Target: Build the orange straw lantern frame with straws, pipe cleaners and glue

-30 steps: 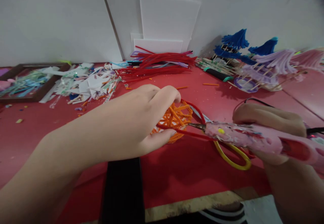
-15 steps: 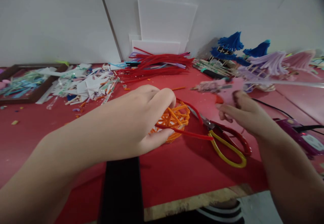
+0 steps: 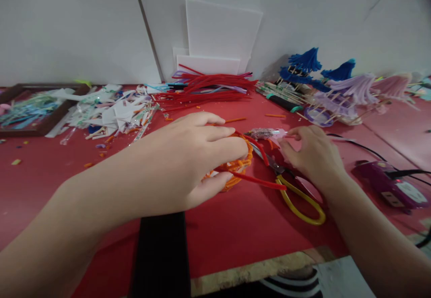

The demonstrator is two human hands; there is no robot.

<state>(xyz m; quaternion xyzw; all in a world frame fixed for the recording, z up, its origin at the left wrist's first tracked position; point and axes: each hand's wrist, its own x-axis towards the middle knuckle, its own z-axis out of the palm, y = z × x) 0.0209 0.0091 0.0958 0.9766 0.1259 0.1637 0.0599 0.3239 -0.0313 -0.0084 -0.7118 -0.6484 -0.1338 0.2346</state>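
My left hand (image 3: 198, 154) is closed over an orange openwork ball (image 3: 248, 158), which looks made of bent pipe cleaners. A red pipe cleaner (image 3: 261, 180) runs out from under the thumb, and a second red end curves over the ball's far side. My right hand (image 3: 313, 152) grips the pink hot glue gun (image 3: 269, 133), low at the table, its nozzle toward the ball. Between the hands lie scissors (image 3: 305, 215), one handle yellow and the other red; their blades point at the ball. Part of the red handle is hidden by my right wrist.
Red pipe cleaners (image 3: 215, 85) are heaped at the back, before white boards (image 3: 222, 31). Scraps (image 3: 116, 114) and a brown frame (image 3: 43, 129) lie left. Blue and lilac tasselled models (image 3: 350, 85) stand back right. A purple power strip (image 3: 377, 181) with cords sits right.
My right hand has brought the glue gun down and to the left, from the air to the table. My left hand stays on the ball, its fingers now spread further over the top.
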